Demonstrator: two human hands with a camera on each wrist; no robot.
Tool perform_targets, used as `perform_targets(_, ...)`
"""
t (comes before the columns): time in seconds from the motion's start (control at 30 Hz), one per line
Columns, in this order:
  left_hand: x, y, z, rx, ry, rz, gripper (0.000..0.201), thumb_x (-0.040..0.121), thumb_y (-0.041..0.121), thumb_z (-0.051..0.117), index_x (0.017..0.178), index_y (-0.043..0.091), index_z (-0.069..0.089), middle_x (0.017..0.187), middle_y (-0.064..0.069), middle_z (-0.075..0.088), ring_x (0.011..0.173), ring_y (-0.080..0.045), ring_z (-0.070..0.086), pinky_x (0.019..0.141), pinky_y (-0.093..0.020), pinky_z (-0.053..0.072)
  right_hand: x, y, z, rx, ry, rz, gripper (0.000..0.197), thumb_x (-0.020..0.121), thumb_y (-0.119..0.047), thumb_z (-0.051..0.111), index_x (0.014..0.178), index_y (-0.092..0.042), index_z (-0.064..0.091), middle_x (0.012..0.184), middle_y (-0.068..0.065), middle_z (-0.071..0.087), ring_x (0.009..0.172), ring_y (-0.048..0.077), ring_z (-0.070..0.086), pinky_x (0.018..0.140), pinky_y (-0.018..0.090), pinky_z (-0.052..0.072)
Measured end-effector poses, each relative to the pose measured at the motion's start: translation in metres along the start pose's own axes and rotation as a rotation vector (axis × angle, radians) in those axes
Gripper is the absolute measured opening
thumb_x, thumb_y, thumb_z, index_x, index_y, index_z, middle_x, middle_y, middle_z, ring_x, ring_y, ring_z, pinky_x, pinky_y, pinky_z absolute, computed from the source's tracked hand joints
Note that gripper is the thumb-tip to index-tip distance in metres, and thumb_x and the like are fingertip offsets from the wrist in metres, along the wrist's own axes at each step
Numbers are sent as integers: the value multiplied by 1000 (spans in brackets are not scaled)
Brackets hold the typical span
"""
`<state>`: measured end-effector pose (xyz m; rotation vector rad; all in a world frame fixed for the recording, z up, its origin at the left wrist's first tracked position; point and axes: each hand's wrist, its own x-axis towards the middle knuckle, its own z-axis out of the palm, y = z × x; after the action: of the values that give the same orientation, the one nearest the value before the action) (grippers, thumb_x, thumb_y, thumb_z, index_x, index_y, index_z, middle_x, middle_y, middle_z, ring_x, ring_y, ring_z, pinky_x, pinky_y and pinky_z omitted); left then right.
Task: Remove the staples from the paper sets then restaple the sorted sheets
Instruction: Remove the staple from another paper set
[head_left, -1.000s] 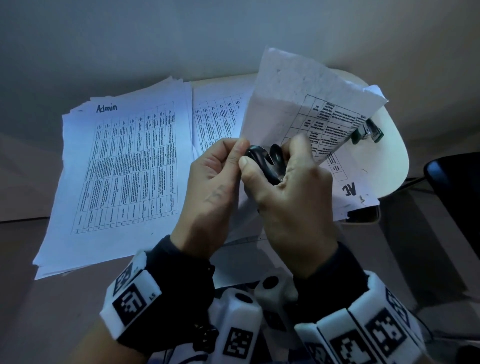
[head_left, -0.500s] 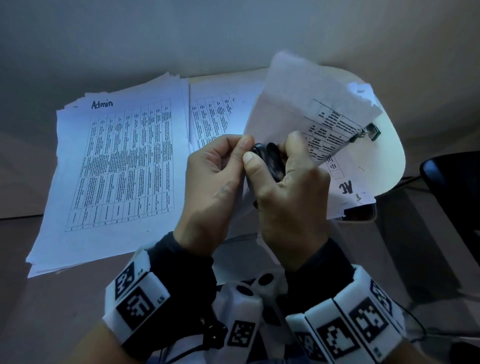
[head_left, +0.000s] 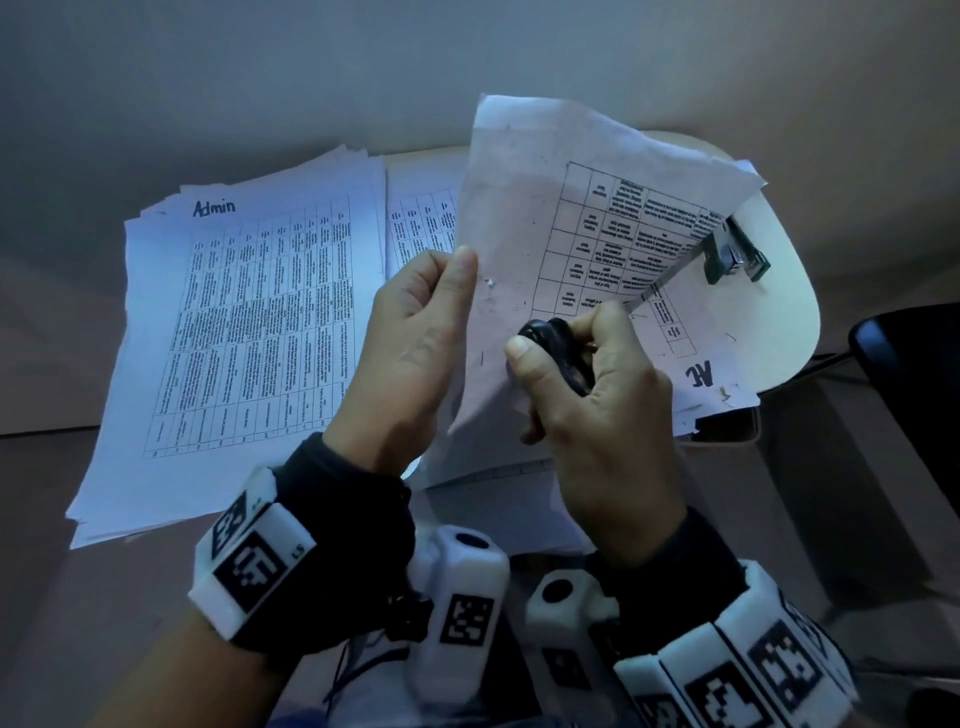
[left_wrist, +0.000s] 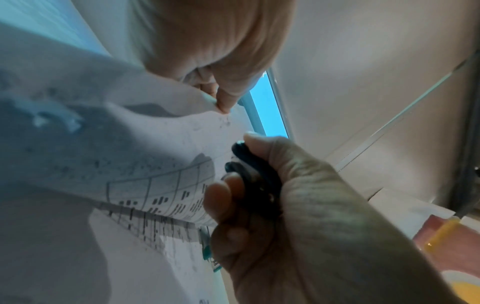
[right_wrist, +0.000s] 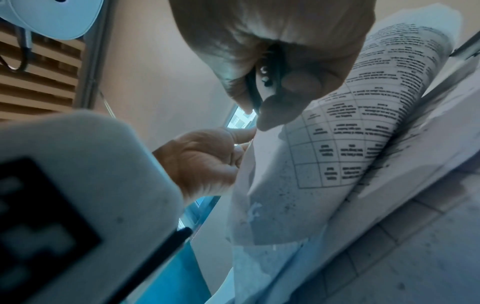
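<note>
A big pile of printed sheets (head_left: 239, 338) lies on the surface (head_left: 779, 312) at the left, with the word "Admin" written at its top. Just beside it, a second batch of pages (head_left: 415, 218) peeks out behind the lifted paper. On the right lie more sheets (head_left: 696, 364) marked "AC", seen upside down. A stapler (head_left: 735, 252) sits at the far right of the round pale surface, and the raised paper hides part of it. A dark chair (head_left: 914, 374) stands off to the right.

Two hands are in view. The left hand (head_left: 415, 353) pinches the edge of a lifted paper set (head_left: 524, 234) between thumb and fingers, holding it up off the surface. A small pale mark shows on the blank back of that paper, close to the left thumb; it is too small to tell what it is. The top sheet curls over, so its printed table faces up. The right hand (head_left: 592, 395) is closed around a black staple remover (head_left: 558, 351), with the thumb on one side and the fingers on the other. The remover sits just in front of the lifted paper, near its lower part. The lifted paper blocks the view of what lies behind it.

One stapler, one staple remover and one held paper set can be counted. Three groups of sheets lie flat.
</note>
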<state>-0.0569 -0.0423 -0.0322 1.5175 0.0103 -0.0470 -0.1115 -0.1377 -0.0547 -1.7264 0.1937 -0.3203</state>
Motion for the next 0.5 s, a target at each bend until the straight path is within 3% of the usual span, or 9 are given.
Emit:
perform_targets(0.07, 3, -2, -4, 113, 36, 38, 25, 98, 20, 44, 74, 12, 45, 65, -3, 44, 55, -7, 39, 52, -19, 37, 0, 1, -1, -19, -41, 16, 34, 75, -43, 66, 83, -15, 48, 65, -3, 58, 60, 14, 59, 59, 41, 53)
perform_targets(0.13, 7, -3, -7, 191, 78, 90, 29, 97, 24, 47, 69, 18, 44, 64, 0, 41, 58, -9, 36, 55, -23, 33, -1, 1, -2, -38, -90, 11, 35, 75, -39, 73, 85, -17, 48, 68, -7, 59, 65, 7, 58, 59, 25, 51)
perform_targets(0.2, 8, -3, -9, 148, 100, 84, 27, 94, 28, 50, 69, 19, 44, 68, -8, 40, 65, -17, 36, 61, -30, 33, -3, 1, 0, -53, -132, -4, 33, 75, -34, 74, 86, -18, 48, 71, -12, 60, 70, 1, 58, 57, 13, 45)
perform_targets(0.33, 8, -3, -8, -22, 60, -57, 20, 90, 25, 57, 74, 15, 50, 76, -10, 44, 73, -23, 39, 71, -37, 38, -6, 2, 8, -62, -165, -7, 36, 74, -31, 75, 91, -13, 49, 82, -11, 64, 78, 5, 61, 69, 22, 49)
perform_targets(0.4, 4, -3, -13, -97, -84, -148, 11, 84, 19, 59, 80, 10, 54, 77, -11, 54, 71, -20, 54, 74, -28, 47, -4, 2, 8, -63, -151, -5, 35, 75, -30, 75, 93, -13, 49, 82, -17, 60, 82, 3, 60, 72, 20, 50)
perform_targets(0.5, -4, -4, -23, -127, -211, -183, 9, 74, 11, 57, 81, 7, 58, 64, -1, 64, 58, -8, 61, 58, -16, 52, -1, 3, 8, -93, -123, -30, 33, 75, -31, 75, 91, -18, 49, 81, -22, 57, 84, -1, 59, 70, 11, 46)
